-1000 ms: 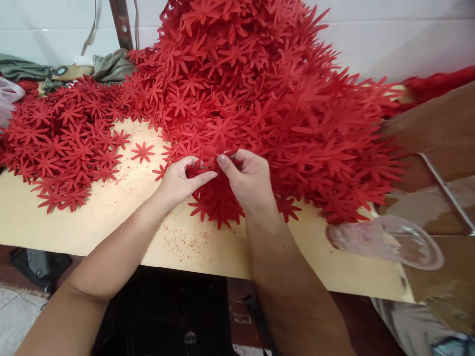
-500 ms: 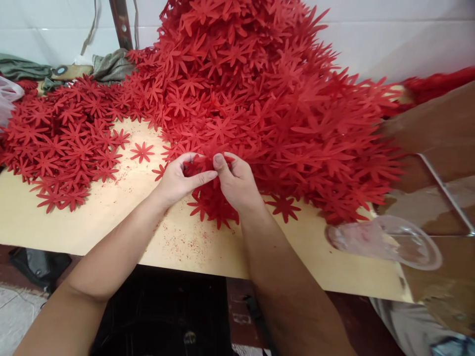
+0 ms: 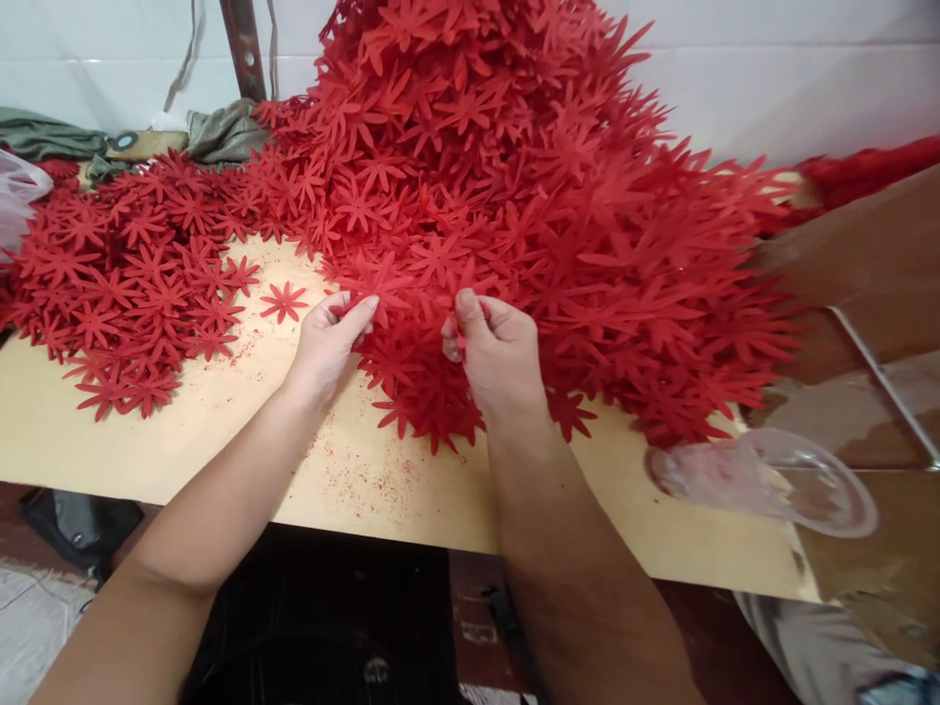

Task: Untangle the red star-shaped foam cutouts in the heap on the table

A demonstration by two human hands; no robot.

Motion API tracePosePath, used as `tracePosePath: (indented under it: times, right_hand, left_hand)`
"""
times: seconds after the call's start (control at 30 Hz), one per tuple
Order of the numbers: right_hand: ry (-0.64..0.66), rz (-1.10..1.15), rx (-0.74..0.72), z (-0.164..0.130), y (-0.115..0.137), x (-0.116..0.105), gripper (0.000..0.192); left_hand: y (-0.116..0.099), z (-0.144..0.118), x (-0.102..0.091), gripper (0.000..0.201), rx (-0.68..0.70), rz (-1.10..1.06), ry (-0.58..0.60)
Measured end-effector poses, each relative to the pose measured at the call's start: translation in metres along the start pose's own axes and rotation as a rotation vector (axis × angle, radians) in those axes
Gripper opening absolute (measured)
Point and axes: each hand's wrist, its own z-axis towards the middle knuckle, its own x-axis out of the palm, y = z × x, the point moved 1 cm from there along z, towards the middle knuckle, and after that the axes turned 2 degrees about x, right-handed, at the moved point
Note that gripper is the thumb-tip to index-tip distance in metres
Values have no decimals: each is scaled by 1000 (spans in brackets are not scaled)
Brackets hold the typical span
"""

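My left hand (image 3: pixel 332 341) pinches a red flower cutout (image 3: pixel 388 284) between thumb and fingers; its thin petals spread to the right of the thumb. A short distance to the right, my right hand (image 3: pixel 497 354) is closed too, with thumb pressed on curled fingers and a bit of red petal showing between them. How much it holds is hidden by the hand. Both hands are over the front of a big heap of red flower cutouts (image 3: pixel 470 127), above the pale tabletop (image 3: pixel 242 460). One single flower cutout (image 3: pixel 283 303) lies apart, left of my left hand.
A lower pile of flower cutouts (image 3: pixel 124 274) covers the table's left side. At the right front a clear plastic cup (image 3: pixel 741 475) lies on its side. Cardboard (image 3: pixel 867 264) stands at the right edge. Grey-green cloth (image 3: pixel 227 132) and a plastic bag (image 3: pixel 21 196) are back left.
My hands, close together before, have moved apart, left hand to the left and right hand to the right. A flower cutout now shows at my left fingertips.
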Motion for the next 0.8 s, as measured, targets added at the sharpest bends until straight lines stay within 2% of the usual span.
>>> tracePosePath:
  times: [0.1,0.2,0.3,0.43,0.5,0.57,0.63,0.7,0.77,0.8]
  right_hand:
    - [-115,-54,-8,2,2,-5,56]
    - [-137,-114,-7,2,7,-6,62]
    - [-54,-120,-2,-1,12,-2,62]
    - [129,-96,1,-4,13,6,67]
    - [191,-85,-7,-5,12,8,68]
    - [201,-78,-38,-3,9,6,67]
    - [139,-99,-92,1,3,1,62]
    - [4,-168,-170,7,-5,-7,53]
    - [-148,-272,-274,11,-12,-14,43]
    - [-209,-333,-333,12,-14,-17,42]
  left_hand:
    - [0,-1,1,31,13,16,61]
    - [0,-2,2,34,6,31,104]
    - [3,-4,3,30,-10,31,181]
    - [8,-8,6,21,-62,32,279]
    - [10,-8,7,16,-64,50,285]
    - [10,-7,6,13,-55,66,250]
    - [10,-6,6,15,-47,70,203]
    - [8,-6,5,14,-48,69,168]
    - [7,-6,5,4,-47,77,146]
    - [7,-6,5,9,-44,92,141]
